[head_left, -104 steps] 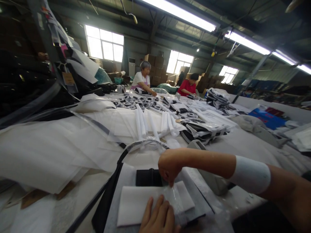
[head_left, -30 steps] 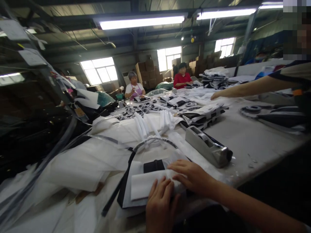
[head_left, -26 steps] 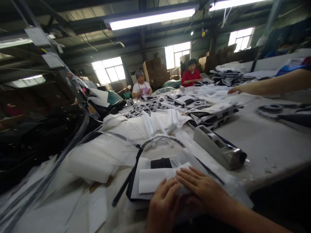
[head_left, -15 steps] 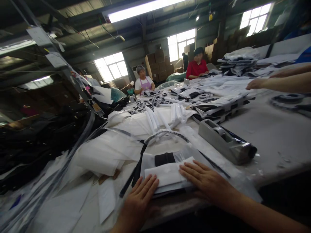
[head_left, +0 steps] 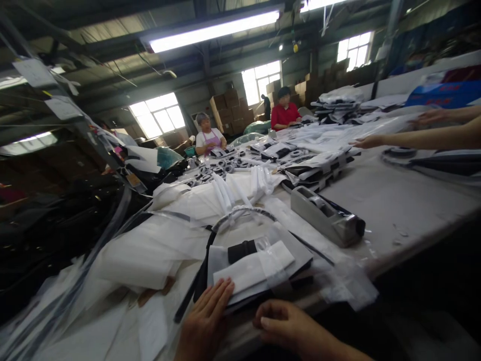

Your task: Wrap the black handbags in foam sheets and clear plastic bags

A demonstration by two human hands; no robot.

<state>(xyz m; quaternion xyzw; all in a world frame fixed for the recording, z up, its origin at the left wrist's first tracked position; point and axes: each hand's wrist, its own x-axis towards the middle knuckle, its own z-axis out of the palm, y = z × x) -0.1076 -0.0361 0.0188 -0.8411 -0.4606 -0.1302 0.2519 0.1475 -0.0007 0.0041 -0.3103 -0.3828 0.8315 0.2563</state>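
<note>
On the table before me lies a flat black fabric item with a looped, film-wrapped handle (head_left: 242, 211) and long black straps. A folded white sheet (head_left: 250, 266) lies across its front, with clear film over its right part. My left hand (head_left: 208, 316) rests flat on the left end of that sheet, fingers stretched out. My right hand (head_left: 287, 323) is at the table's front edge, just below the item. Its fingers are loosely curled, thumb apart, and nothing shows in them. A grey tape dispenser (head_left: 325, 218) stands to the right of the item.
Loose white sheets (head_left: 139, 255) cover the table's left side. White rolled strips (head_left: 225, 193) and several dark rings (head_left: 216, 170) lie farther back. A co-worker's arms (head_left: 424, 138) reach in from the right over white sheeting. Two people sit at the far end.
My right hand has come off the white sheet and moved down to the table edge, its fingers now curled. My left hand stays on the sheet. The view has turned to the right.
</note>
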